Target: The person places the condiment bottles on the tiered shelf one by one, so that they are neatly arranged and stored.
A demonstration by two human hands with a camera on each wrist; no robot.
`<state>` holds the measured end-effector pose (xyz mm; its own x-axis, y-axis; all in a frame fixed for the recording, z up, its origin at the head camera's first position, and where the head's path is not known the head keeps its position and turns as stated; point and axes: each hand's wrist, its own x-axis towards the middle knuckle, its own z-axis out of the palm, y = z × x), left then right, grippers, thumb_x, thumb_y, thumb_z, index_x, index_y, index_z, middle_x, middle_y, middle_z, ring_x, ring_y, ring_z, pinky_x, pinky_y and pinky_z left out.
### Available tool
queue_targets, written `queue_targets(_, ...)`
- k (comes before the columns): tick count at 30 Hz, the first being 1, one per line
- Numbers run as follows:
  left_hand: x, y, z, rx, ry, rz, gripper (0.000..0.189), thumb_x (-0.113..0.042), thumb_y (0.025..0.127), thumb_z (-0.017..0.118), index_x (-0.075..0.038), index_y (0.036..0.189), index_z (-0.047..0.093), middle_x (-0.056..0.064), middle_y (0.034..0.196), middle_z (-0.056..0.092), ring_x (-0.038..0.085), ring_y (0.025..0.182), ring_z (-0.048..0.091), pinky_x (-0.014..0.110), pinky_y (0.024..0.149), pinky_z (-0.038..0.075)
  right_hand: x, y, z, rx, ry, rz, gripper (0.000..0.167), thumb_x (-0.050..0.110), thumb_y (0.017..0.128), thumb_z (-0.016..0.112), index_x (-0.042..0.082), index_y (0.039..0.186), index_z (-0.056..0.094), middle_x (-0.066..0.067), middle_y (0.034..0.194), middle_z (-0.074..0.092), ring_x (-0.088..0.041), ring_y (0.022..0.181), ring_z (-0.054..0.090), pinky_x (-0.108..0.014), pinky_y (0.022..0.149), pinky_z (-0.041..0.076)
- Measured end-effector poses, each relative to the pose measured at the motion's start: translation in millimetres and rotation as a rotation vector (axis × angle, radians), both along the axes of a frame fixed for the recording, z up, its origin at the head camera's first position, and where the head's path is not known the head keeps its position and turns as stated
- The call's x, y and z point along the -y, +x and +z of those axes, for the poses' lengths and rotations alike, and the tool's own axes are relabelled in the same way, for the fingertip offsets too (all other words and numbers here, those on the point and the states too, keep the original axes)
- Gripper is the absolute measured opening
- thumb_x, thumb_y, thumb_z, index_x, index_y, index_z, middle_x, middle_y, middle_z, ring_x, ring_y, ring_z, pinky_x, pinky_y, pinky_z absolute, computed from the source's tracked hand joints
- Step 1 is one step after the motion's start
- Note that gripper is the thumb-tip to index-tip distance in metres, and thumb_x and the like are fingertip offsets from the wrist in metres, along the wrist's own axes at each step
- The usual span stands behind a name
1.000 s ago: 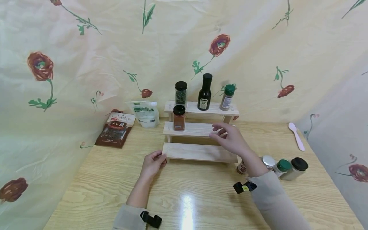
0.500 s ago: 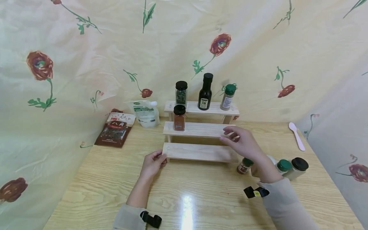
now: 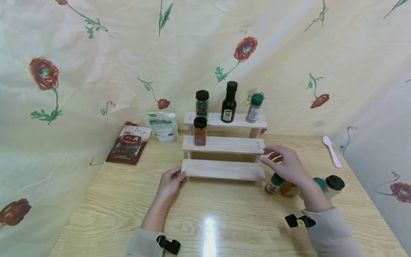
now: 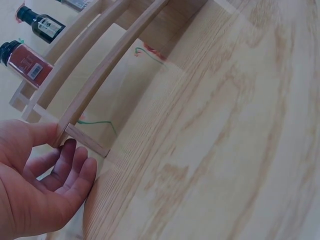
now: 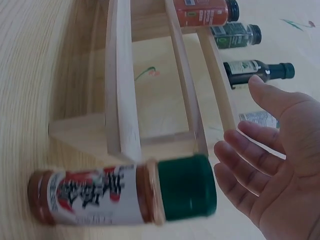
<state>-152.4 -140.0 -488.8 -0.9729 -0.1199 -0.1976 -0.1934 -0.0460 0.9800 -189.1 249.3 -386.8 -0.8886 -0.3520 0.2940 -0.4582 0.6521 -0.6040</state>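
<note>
Wooden rack stands on the surface; our left hand pinches its lowest shelf's left end, while our right hand, fingers half spread, holding nothing, hovers just beside its right side, near a green-capped jar.

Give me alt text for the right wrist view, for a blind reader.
A right hand, holding nothing, is near a green-capped spice jar and a three-tier wooden shelf. On the shelf are a red spice jar, a jar of green herbs, a dark bottle and a partly hidden container.
</note>
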Motion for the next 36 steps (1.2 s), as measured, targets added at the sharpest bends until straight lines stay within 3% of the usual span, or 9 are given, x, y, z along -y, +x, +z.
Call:
queue_targets(5,0.0,-0.2,-1.3,0.012,-0.001,0.004,0.036,-0.002,0.099,0.064,0.015,0.131,0.058,0.01,0.092,0.065,0.014,0.079,0.064,0.024,0.072,0.06,-15,4.3,-4.6,-0.024,0.03,-0.023,0.032,0.02,0.096,0.073,0.002,0.122,0.068,-0.013,0.113,0.07,-0.021,0.091,0.066,-0.033,0.077,0.06)
queue_targets(12,0.1,0.7,-0.7,0.021,-0.009,0.004,0.038,-0.003,0.099,0.064,0.015,0.133,0.056,0.011,0.094,0.064,0.014,0.08,0.064,0.024,0.074,0.06,-32,8.8,-10.1,-0.042,0.093,-0.04,0.029,0.022,0.094,0.075,0.004,0.117,0.071,-0.01,0.11,0.072,-0.025,0.092,0.067,-0.036,0.079,0.058)
queue_targets(20,0.3,1.0,0.8,0.025,-0.011,-0.008,0.041,-0.005,0.1,0.064,0.014,0.135,0.054,0.012,0.096,0.064,0.015,0.082,0.064,0.027,0.076,0.06,-45,16.5,-12.6,-0.033,0.126,0.027,0.026,0.017,0.09,0.079,0.006,0.113,0.072,-0.005,0.106,0.072,-0.023,0.089,0.067,-0.041,0.077,0.058)
queue_targets(29,0.2,0.3,0.2,0.03,-0.014,-0.004,0.041,-0.005,0.1,0.064,0.014,0.135,0.055,0.01,0.095,0.064,0.015,0.081,0.064,0.027,0.076,0.06,-57,21.0,-18.5,0.04,0.162,0.08,0.036,0.021,0.086,0.083,0.005,0.115,0.071,-0.005,0.104,0.072,-0.016,0.086,0.066,-0.032,0.069,0.058)
queue_targets(36,0.1,-0.4,-1.6,0.031,-0.019,0.007,0.038,-0.004,0.099,0.065,0.013,0.132,0.057,0.01,0.094,0.064,0.015,0.081,0.064,0.025,0.074,0.06,-61,18.2,-24.3,0.13,0.16,0.1,0.051,0.031,0.076,0.091,0.005,0.114,0.071,0.002,0.1,0.07,-0.011,0.086,0.063,-0.027,0.066,0.057)
